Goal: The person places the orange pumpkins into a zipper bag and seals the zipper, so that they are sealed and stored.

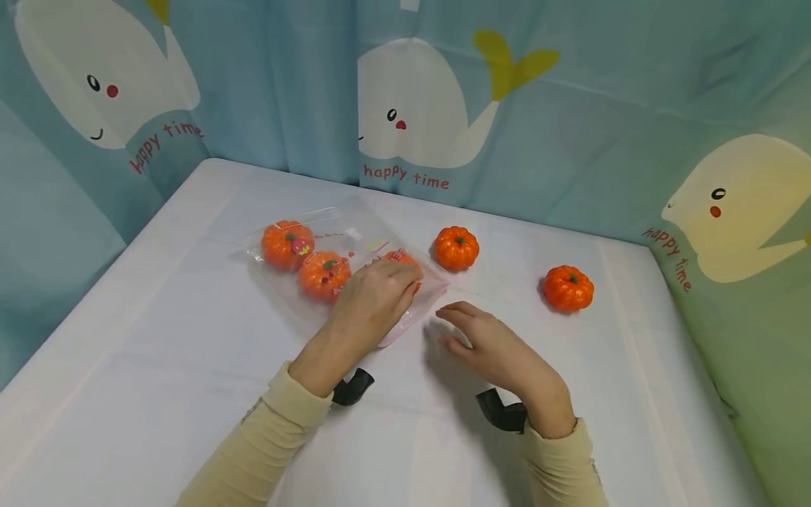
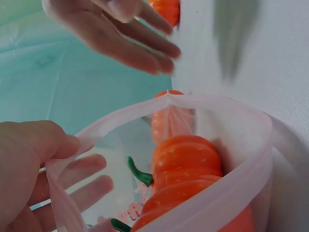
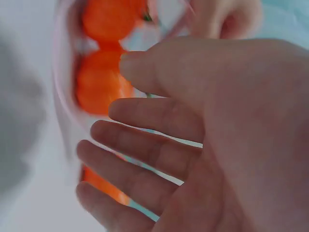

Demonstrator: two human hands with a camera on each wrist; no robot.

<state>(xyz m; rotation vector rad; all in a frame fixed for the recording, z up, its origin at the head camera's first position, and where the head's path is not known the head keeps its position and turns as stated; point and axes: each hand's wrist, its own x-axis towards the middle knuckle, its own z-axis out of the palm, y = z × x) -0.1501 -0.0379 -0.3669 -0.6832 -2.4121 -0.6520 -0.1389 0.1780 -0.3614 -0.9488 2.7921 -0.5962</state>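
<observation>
My left hand (image 1: 367,303) pinches the pink-edged rim of a clear plastic bag (image 1: 279,299), thumb on one side of the film and fingers on the other in the left wrist view. The bag lies on its side with its mouth held apart toward the right. Inside are three orange toy pumpkins with green stems, one at the far left (image 1: 285,255), one in the middle (image 1: 319,282), and one near the mouth (image 1: 412,264) partly behind my left hand. Just outside the mouth, my right hand (image 1: 497,348) hovers with fingers extended and nothing in them.
Two more toy pumpkins sit on the white table (image 1: 190,422): one (image 1: 456,248) just beyond the bag's mouth, another (image 1: 567,289) farther right. A blue curtain (image 1: 602,141) with whale prints borders the back and sides. Black wrist mounts (image 1: 355,387) show below both hands.
</observation>
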